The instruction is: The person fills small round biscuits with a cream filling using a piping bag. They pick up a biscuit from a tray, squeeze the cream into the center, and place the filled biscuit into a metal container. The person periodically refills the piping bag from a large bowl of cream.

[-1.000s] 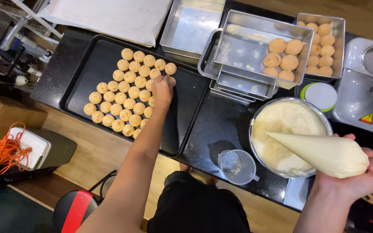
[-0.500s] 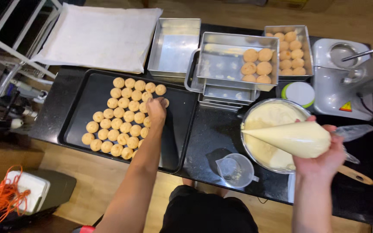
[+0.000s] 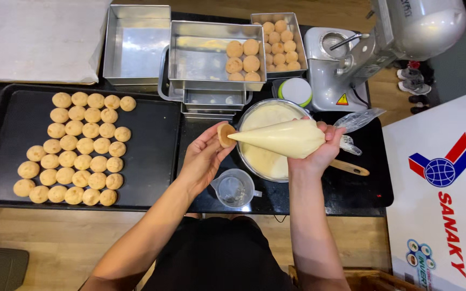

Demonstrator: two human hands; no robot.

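Observation:
My left hand (image 3: 203,157) holds one small round golden puff (image 3: 225,134) on edge, above the black counter. My right hand (image 3: 319,148) grips a full piping bag of pale cream (image 3: 281,138), lying sideways with its tip touching the puff. Under the bag stands a metal bowl of the same cream (image 3: 262,156). To the left, a black tray (image 3: 152,151) carries several rows of puffs (image 3: 76,148).
Several square metal pans (image 3: 200,54) stand at the back, two holding more puffs (image 3: 280,37). A small clear measuring cup (image 3: 234,188) sits near my left wrist. A silver stand mixer (image 3: 384,43) is at the right, a white chest appliance (image 3: 438,178) beside it.
My left hand left the black tray with one puff and came to the middle. My right hand brought the bag's tip to that puff. The view shifted right.

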